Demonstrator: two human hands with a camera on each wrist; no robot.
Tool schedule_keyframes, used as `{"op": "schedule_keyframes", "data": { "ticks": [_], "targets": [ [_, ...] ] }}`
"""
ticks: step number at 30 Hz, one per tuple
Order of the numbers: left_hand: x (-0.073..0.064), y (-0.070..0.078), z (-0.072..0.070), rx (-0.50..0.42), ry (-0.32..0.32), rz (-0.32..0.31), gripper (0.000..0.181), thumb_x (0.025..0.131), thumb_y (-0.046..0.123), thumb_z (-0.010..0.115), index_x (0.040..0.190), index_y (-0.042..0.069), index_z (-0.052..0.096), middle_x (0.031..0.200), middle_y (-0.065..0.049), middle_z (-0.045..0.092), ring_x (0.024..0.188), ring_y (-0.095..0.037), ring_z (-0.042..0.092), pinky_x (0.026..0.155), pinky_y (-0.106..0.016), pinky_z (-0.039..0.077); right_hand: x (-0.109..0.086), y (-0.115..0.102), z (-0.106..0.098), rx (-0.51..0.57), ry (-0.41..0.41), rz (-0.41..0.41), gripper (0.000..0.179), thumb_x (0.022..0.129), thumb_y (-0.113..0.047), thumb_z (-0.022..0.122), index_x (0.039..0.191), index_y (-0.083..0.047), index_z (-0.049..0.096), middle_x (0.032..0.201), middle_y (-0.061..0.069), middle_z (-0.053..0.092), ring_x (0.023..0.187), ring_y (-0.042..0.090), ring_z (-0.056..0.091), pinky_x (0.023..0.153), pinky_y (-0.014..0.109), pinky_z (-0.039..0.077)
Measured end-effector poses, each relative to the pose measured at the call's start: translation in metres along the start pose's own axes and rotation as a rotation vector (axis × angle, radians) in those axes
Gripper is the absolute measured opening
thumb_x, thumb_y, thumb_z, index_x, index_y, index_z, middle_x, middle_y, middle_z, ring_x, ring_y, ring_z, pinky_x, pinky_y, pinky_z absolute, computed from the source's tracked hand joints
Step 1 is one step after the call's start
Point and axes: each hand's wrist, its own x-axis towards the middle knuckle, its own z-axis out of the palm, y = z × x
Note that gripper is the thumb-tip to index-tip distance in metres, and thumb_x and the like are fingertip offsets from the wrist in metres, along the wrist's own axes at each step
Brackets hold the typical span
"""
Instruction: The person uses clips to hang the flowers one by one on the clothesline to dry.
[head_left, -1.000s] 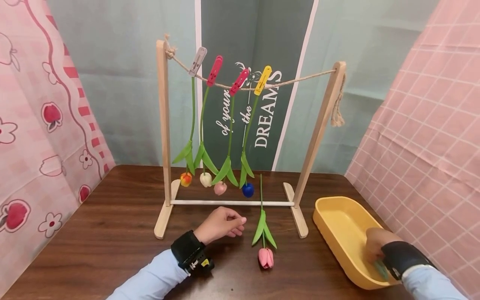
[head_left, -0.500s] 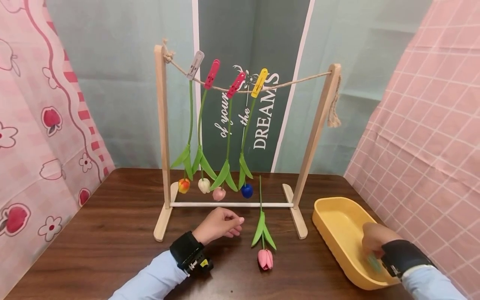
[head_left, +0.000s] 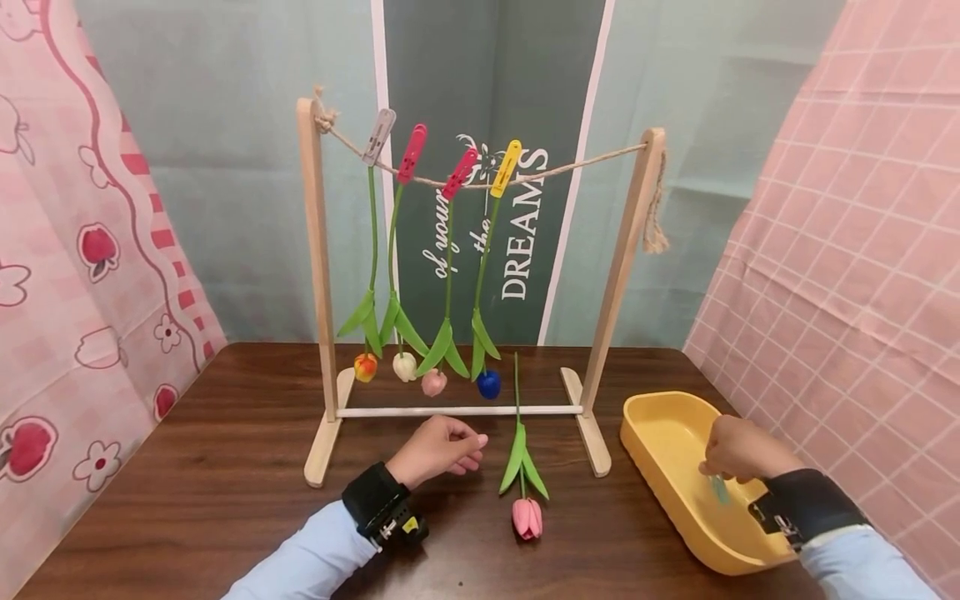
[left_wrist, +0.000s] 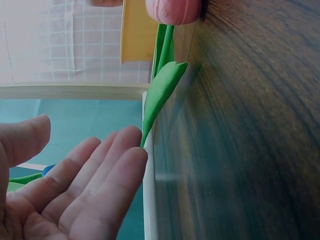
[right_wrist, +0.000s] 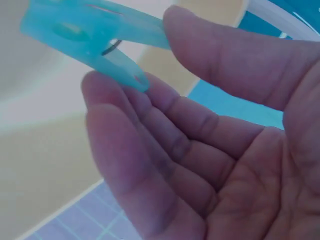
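Observation:
My right hand (head_left: 746,450) pinches a translucent teal clothespin (right_wrist: 75,37) between thumb and fingertips, over the yellow plastic tub (head_left: 667,479). In the right wrist view the thumb presses one handle of the clothespin and the fingers the other. My left hand (head_left: 435,450) hovers near the table with fingers loosely bent and nothing in them. To its right a pink artificial tulip (head_left: 527,518) lies with its bloom toward me and its stem across the rack's white bar (head_left: 457,412). In the left wrist view, a green leaf (left_wrist: 161,95) appears at the fingertips; contact is unclear.
A wooden rack (head_left: 618,275) carries a sagging rope (head_left: 585,164). From it several tulips hang upside down by a grey clothespin (head_left: 379,137), two red ones and a yellow clothespin (head_left: 506,168). Pink cloth (head_left: 832,275) borders the table (head_left: 225,500) at the sides.
My right hand has risen from the tub's bottom and moved slightly left and away from me, bringing the teal clothespin up. My left hand and the lying tulip stay put.

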Motion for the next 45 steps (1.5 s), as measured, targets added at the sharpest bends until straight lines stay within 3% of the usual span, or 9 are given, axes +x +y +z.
{"op": "schedule_keyframes", "data": {
  "ticks": [7,15,24,29,45],
  "targets": [
    [0.001,0.001,0.002,-0.007,0.027,-0.006,0.030,0.095,0.019,0.065,0.098,-0.011,0.067,0.087,-0.022,0.069,0.077,-0.032,0.070,0.066,-0.041,0.058,0.001,-0.012,-0.009,0.013,0.087,-0.050,0.017,0.080,-0.012,0.074,0.067,-0.007,0.064,0.060,-0.002,0.053,0.053,0.015,0.051,0.050,0.031,0.041],
    [0.008,0.001,0.005,-0.007,0.035,-0.027,0.031,0.093,0.019,0.067,0.099,-0.012,0.066,0.089,-0.023,0.068,0.078,-0.030,0.071,0.067,-0.037,0.058,0.004,-0.029,-0.016,0.068,0.250,-0.100,0.019,0.084,-0.012,0.072,0.084,0.006,0.065,0.076,0.006,0.063,0.066,0.019,0.055,0.058,0.034,0.046],
    [0.016,0.004,0.009,-0.032,0.061,-0.022,0.029,0.093,0.015,0.067,0.102,-0.013,0.066,0.093,-0.025,0.068,0.082,-0.032,0.070,0.069,-0.036,0.058,0.003,-0.053,-0.014,0.133,0.427,-0.079,0.032,0.089,-0.021,0.070,0.101,0.009,0.064,0.086,0.015,0.066,0.076,0.028,0.061,0.063,0.038,0.048],
    [0.021,0.005,0.013,-0.056,0.075,-0.029,0.027,0.092,0.014,0.068,0.101,-0.011,0.067,0.096,-0.025,0.068,0.086,-0.035,0.070,0.070,-0.036,0.058,0.007,-0.071,-0.011,0.197,0.508,-0.077,0.030,0.090,-0.021,0.069,0.102,0.006,0.065,0.089,0.017,0.067,0.079,0.032,0.062,0.062,0.036,0.047],
    [0.037,0.005,0.028,-0.092,0.087,-0.097,0.027,0.092,0.013,0.067,0.105,-0.012,0.065,0.102,-0.027,0.066,0.091,-0.039,0.068,0.072,-0.041,0.058,0.024,-0.102,0.003,0.349,0.558,-0.131,0.029,0.089,-0.015,0.072,0.105,0.008,0.065,0.087,0.016,0.068,0.076,0.026,0.064,0.060,0.030,0.051]
  ]
}}
